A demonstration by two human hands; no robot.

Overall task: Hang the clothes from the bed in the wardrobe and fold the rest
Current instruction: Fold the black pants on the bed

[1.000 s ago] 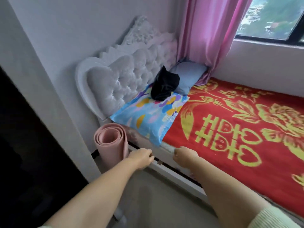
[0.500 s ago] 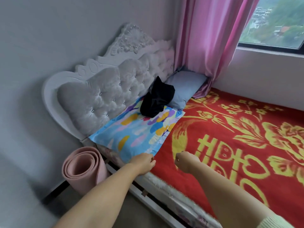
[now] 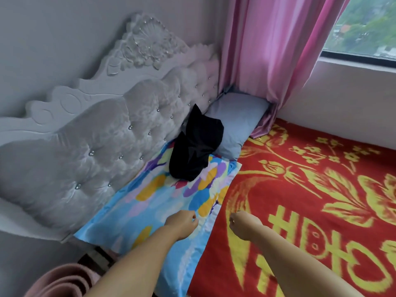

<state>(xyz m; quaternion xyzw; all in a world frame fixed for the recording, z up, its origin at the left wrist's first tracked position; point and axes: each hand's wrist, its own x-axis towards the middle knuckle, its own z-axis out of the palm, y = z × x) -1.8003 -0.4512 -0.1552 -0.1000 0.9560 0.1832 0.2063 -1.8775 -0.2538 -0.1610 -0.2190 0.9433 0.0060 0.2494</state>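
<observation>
A crumpled black garment [image 3: 196, 151] lies on the bed, resting on a colourful blue pillow [image 3: 162, 202] and against a grey pillow [image 3: 237, 116]. My left hand [image 3: 182, 224] hovers over the blue pillow's near part, fingers curled shut with nothing in them. My right hand [image 3: 243, 225] is a closed fist over the red and yellow blanket [image 3: 310, 200]. Both hands are well short of the black garment. The wardrobe is out of view.
A tufted grey headboard [image 3: 102, 146] runs along the left. A pink curtain [image 3: 267, 50] hangs at the far corner beside a window [image 3: 368, 28]. A rolled pink mat [image 3: 62, 281] stands on the floor at the bottom left.
The view has moved forward and over the bed. Both hands have advanced from the bed's edge to above the blue pillow and blanket, closer to the black garment.
</observation>
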